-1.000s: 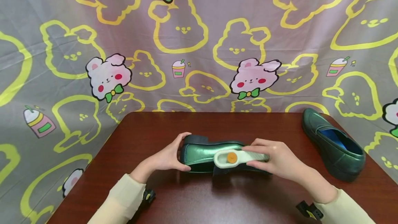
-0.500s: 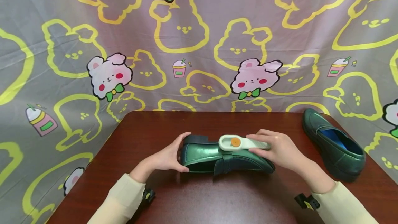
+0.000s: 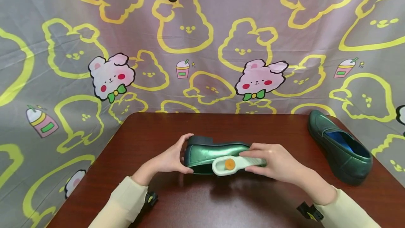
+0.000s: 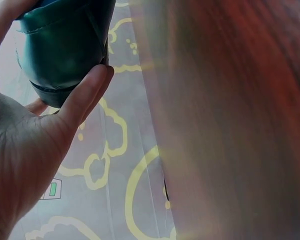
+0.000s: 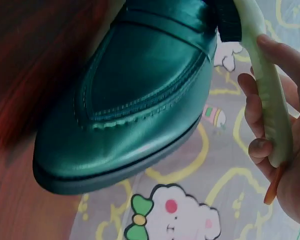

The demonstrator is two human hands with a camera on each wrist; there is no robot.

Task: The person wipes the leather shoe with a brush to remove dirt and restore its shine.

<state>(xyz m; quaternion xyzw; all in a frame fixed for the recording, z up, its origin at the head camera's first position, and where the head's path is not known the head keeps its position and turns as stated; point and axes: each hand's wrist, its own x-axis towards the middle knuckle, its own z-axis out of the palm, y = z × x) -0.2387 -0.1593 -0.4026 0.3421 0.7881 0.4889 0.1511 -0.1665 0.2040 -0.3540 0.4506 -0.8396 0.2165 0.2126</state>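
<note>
Brush [image 5: 273, 112] shows its orange strap [image 5: 273, 187] only in the right-wrist view.

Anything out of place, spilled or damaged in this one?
Nothing is visibly spilled or damaged. The only oddity: the held green shoe is tipped on its side, sole turned away. The left hand grips its heel end, so that looks deliberate. The other shoe stands upright.

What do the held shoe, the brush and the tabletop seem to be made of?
Held shoe: glossy green leather or imitation leather, from the sheen and stitching; which one, I can't tell.
Brush: probably plastic, given its smooth, even pale green body.
Tabletop: wood or wood-look laminate, reddish-brown, with grain streaks and soft shine.
</note>
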